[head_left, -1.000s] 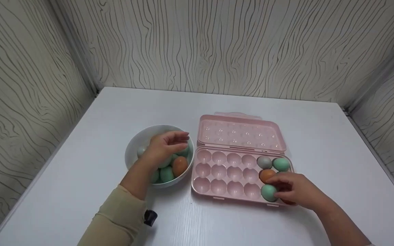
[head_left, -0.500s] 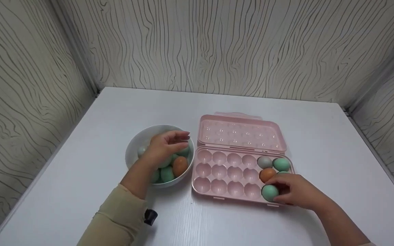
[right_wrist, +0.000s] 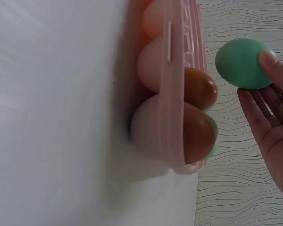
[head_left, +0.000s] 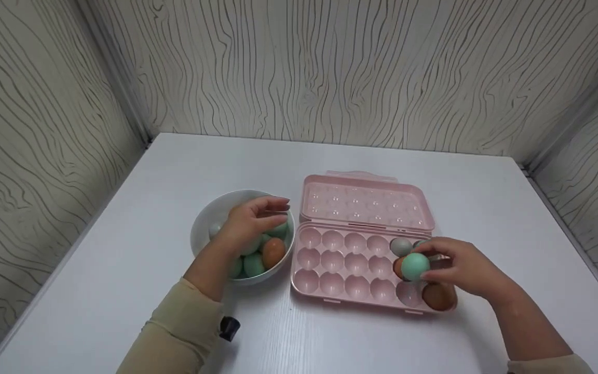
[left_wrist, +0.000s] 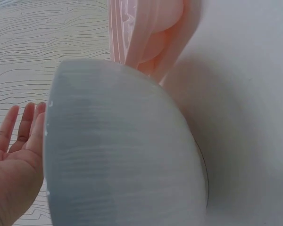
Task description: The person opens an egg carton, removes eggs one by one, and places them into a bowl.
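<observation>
My right hand pinches a green egg between thumb and fingers, lifted above the pink egg carton. In the right wrist view that green egg is apart from the carton. A brown egg sits in the front right corner cup. Behind the held egg, an orange-brown egg is partly hidden, and a grey egg lies in the back row. My left hand hovers over the white bowl with relaxed fingers, holding nothing. Beneath it are several green eggs and a brown egg.
The carton's lid lies folded back toward the rear of the white table. The bowl stands just left of the carton. Wood-patterned walls enclose the table at the back and sides. A small black object shows beside the left sleeve.
My right hand has lifted the green egg out of the front-row cup and moved it up and back. The front right brown egg is now exposed. The left hand has barely moved.
</observation>
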A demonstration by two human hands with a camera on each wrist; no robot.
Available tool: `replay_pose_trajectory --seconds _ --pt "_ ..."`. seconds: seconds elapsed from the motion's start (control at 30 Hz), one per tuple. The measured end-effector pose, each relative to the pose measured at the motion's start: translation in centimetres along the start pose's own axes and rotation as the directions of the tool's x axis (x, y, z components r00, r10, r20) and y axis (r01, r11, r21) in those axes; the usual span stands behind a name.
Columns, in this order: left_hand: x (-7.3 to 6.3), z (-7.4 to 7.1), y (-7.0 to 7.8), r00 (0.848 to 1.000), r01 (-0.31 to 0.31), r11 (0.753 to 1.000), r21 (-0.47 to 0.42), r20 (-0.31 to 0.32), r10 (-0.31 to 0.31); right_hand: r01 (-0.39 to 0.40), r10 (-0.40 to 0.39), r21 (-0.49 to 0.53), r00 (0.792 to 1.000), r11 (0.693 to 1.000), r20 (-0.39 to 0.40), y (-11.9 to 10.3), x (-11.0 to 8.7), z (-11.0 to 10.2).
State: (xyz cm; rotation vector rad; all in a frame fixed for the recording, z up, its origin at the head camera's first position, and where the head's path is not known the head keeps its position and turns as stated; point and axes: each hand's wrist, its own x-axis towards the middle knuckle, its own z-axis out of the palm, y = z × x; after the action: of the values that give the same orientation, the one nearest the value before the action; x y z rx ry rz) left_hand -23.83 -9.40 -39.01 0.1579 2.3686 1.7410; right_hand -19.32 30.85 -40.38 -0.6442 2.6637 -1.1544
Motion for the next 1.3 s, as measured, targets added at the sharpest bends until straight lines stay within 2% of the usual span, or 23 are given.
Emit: replay_pose_trajectory --seconds 0.13,0.3,0.47,0.57,0.7,0.93,1.07,1.3 --pt "0.0 0.2 0.2 1.000 0.011 1.000 0.011 0.008 -0.011 0.005 -0.005 -0.008 0.999 1.000 -0.034 -1.2 0.9 -0.6" --pt "0.1 0.5 0.3 1.000 -0.017 0.999 0.039 0.024 0.016 -0.028 0.029 0.007 0.998 1.000 -0.056 -2.6 2.3 -0.7" --pt "0.3 1.1 0.4 0.993 -0.072 0.997 -0.030 0.095 0.075 -0.044 0.049 0.085 0.997 0.995 -0.066 -4.0 3.6 -0.5" --pt "0.4 1.6 0.6 0.983 -0.100 0.992 -0.079 0.145 0.111 -0.027 0.033 0.073 0.996 0.997 -0.083 -4.9 4.4 -0.2" --pt "0.3 2.4 1.2 0.974 -0.104 0.989 -0.104 0.191 0.122 -0.032 0.038 0.060 0.994 0.998 -0.101 -6.2 5.5 0.5" --pt "0.4 4.6 1.5 0.962 -0.094 0.987 -0.132 0.244 0.124 -0.046 0.054 0.093 0.995 0.995 -0.082 -8.7 7.3 2.1" --pt "0.3 5.6 1.7 0.955 -0.105 0.985 -0.134 0.262 0.138 -0.054 0.061 0.105 0.996 0.993 -0.069 -9.9 7.9 3.0" --pt "0.5 6.5 1.8 0.945 -0.188 0.976 -0.110 0.251 0.211 -0.055 0.064 0.125 0.996 0.991 -0.069 -11.0 8.7 4.1"
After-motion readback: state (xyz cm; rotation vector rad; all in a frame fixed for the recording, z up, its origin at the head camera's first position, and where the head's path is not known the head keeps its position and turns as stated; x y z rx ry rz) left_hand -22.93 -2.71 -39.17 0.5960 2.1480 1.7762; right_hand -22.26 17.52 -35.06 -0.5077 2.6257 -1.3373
